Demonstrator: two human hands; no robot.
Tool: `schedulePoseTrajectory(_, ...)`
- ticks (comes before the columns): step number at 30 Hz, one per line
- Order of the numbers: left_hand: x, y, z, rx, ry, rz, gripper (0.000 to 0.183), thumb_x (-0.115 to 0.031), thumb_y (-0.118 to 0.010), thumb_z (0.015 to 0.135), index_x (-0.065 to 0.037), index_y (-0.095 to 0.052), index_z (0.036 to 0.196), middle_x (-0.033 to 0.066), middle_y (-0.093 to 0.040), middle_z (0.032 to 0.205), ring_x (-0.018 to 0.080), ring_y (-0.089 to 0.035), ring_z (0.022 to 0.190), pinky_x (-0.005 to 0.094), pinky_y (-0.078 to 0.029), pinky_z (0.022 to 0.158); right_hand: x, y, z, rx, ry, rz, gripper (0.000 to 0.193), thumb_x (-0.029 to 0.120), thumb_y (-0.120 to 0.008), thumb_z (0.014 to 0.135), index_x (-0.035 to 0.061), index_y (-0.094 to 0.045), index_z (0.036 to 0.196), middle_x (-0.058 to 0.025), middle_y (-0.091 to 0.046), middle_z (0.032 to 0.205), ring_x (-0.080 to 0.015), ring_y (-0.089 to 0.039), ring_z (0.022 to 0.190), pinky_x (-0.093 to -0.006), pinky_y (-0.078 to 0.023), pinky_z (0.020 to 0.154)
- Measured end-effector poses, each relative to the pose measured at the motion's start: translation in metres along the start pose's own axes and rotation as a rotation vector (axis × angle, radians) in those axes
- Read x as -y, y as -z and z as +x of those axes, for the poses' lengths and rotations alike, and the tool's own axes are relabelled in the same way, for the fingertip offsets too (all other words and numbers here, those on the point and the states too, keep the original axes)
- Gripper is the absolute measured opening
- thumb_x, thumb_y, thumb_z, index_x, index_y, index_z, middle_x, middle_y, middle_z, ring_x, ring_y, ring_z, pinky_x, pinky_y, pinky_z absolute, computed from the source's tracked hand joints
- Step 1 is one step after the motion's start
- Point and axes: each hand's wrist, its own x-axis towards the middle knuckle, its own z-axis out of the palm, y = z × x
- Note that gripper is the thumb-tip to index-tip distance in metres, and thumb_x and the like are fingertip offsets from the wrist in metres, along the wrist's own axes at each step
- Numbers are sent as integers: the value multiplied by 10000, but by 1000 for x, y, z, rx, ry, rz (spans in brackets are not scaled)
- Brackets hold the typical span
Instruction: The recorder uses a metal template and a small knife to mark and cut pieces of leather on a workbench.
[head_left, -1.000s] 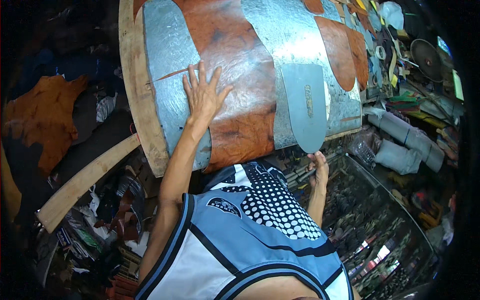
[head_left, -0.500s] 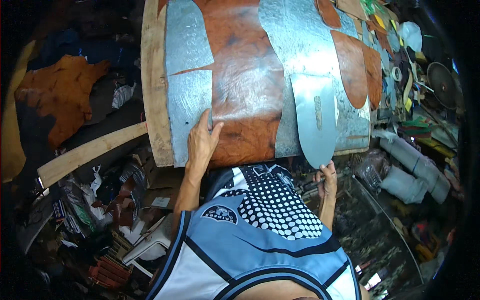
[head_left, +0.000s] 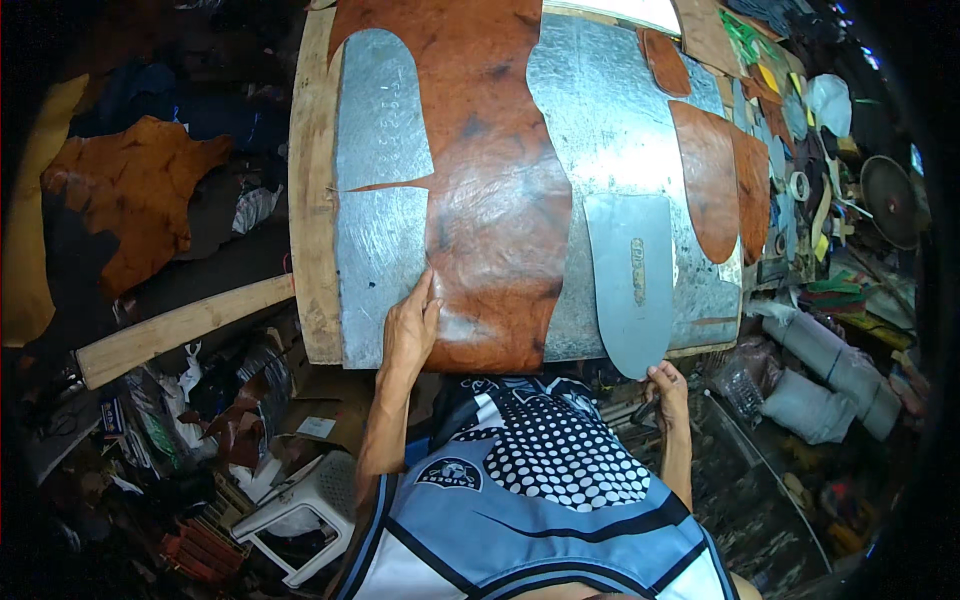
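A brown mottled leather piece [head_left: 490,200] with cut edges lies across the metal-topped board [head_left: 380,250]. My left hand [head_left: 408,335] rests at its left edge near the front, fingers stretched out and touching the leather. To the right, a long grey template [head_left: 625,280] with rounded ends lies on the metal, its near end jutting past the board's front edge. My right hand [head_left: 668,390] pinches that near end between thumb and fingers. Something thin and dark shows by the right palm, too unclear to name.
Cut brown leather pieces [head_left: 708,180] lie at the board's right. A wooden plank [head_left: 190,328] juts out at left, with a white plastic stool [head_left: 300,515] below it. Wrapped rolls [head_left: 820,400] stand at right. A brown hide [head_left: 135,195] hangs at far left.
The view has shifted, so the board and both hands sit lower in the picture. The left hand's fingers have drawn closer together. The right hand keeps its pinch on the template.
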Motion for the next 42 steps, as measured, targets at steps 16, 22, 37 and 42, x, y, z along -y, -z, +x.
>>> schedulePoseTrajectory(16,-3,3,93,38,122,-707,487,-92,-645,890,81,-497,1320,109,-701,955,93,-616,809,241,-493,717,8,-21,-14,-111,152,168,293,227,-667,884,27,-573,1077,-30,-579,776,-93,-493,524,-236,-433,495)
schedulePoseTrajectory(22,12,-13,91,20,81,-467,456,-72,-623,887,71,-516,1306,105,-708,943,94,-618,797,247,-498,714,-7,-18,-27,4,154,438,242,96,-629,891,44,-574,1121,-24,-592,769,-100,-502,517,-289,-477,523)
schedulePoseTrajectory(37,-6,-36,-46,67,-40,-71,390,-115,-634,886,37,-554,1237,226,-659,837,398,-648,765,463,-507,679,19,-57,-35,137,165,707,245,77,-582,941,88,-591,1185,-36,-612,840,-99,-488,547,-304,-492,555)
schedulePoseTrajectory(42,-22,-24,-33,99,-155,313,387,-148,-659,868,-7,-572,1217,198,-656,884,381,-635,802,443,-504,707,30,-76,-13,221,218,675,275,80,-574,948,110,-571,1221,-15,-590,799,-95,-471,544,-294,-467,554)
